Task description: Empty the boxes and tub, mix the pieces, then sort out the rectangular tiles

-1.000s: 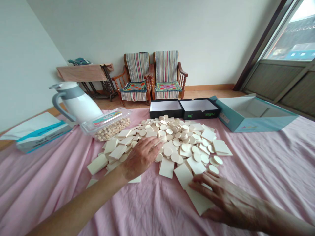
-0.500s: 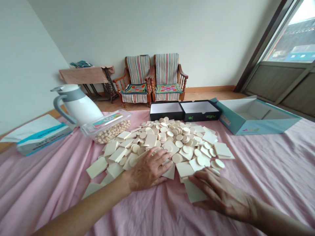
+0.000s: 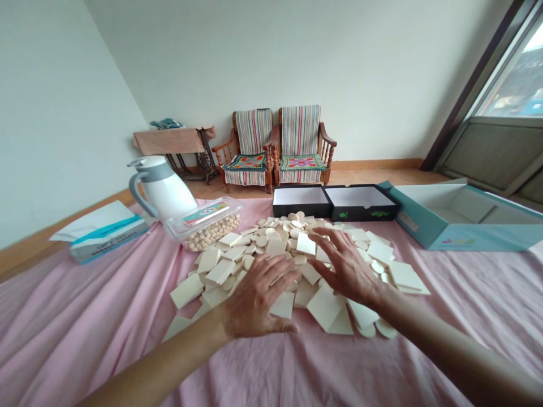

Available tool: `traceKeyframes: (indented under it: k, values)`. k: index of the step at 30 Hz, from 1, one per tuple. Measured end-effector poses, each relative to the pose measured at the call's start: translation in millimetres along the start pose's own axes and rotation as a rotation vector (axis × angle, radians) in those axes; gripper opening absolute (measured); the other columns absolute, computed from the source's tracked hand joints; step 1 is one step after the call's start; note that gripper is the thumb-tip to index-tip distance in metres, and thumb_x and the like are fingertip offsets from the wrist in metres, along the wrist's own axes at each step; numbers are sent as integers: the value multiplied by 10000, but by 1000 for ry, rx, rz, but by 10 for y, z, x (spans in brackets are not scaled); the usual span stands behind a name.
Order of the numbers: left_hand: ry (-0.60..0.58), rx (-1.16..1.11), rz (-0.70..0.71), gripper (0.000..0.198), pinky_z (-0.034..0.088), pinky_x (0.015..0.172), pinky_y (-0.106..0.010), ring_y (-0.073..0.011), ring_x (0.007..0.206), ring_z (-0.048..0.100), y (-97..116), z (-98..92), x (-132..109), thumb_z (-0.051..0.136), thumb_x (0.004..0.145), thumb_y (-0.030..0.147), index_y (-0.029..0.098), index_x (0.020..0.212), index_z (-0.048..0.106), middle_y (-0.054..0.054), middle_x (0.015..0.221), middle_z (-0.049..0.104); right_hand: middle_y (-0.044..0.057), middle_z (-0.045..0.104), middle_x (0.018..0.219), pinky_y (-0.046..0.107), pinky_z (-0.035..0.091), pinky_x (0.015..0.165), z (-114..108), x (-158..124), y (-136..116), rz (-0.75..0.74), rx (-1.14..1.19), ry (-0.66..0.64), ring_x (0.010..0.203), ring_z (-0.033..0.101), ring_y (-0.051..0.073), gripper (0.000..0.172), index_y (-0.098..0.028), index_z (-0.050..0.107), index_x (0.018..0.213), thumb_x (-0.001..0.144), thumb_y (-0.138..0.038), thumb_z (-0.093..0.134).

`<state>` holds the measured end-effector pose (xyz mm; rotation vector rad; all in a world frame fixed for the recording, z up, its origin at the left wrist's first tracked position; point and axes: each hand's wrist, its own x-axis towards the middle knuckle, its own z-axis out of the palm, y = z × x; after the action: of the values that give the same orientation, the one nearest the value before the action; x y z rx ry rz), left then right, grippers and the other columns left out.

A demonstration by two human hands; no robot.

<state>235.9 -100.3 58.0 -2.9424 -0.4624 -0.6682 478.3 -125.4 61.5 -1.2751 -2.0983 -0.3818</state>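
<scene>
Left grip [image 3: 257, 297], right grip [image 3: 345, 268] touch cream tiles [image 3: 324, 308] near green-lettered black box [image 3: 360, 212].

The cloth [image 3: 85, 322] is showing plain pink; the square and round pieces [image 3: 186, 291] are showing cream; the chair throws [image 3: 294, 127] are showing multicoloured stripes; the open box [image 3: 462, 240] is showing teal outside, white inside.

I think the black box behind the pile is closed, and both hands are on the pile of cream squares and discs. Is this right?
Not quite: the black box is open, not closed; the head view shows its two halves side by side, white insides up. The left hand and right hand are on the pile of cream squares and discs, as you say.
</scene>
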Motion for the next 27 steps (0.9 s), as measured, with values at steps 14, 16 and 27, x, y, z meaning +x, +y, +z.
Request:
traceKeyframes:
  k: [14, 16, 27]
  values:
    - [68, 645, -682, 242, 424, 834, -402, -278, 922, 565, -1648, -607, -866, 566, 861, 303, 163, 1036, 656, -102, 971, 644, 124, 592, 1141, 427, 509, 833, 157, -348, -128, 70, 173, 1, 1015, 575, 246, 264, -189, 528, 1187, 930, -189, 473]
    - [64, 661, -666, 219, 411, 823, -398, -278, 920, 555, -1655, -569, -878, 540, 872, 278, 165, 1024, 649, -101, 951, 638, 121, 591, 1148, 414, 516, 836, 162, -369, -126, 82, 178, -10, 1015, 581, 239, 278, -191, 522, 1201, 927, -185, 475]
    - [190, 744, -642, 178, 361, 747, -373, -266, 851, 522, -1691, -374, -819, 506, 895, 269, 177, 945, 651, -91, 868, 611, 116, 596, 1155, 376, 532, 846, 194, -405, -171, 42, 200, -4, 1016, 594, 217, 311, -192, 511, 1224, 921, -145, 461]
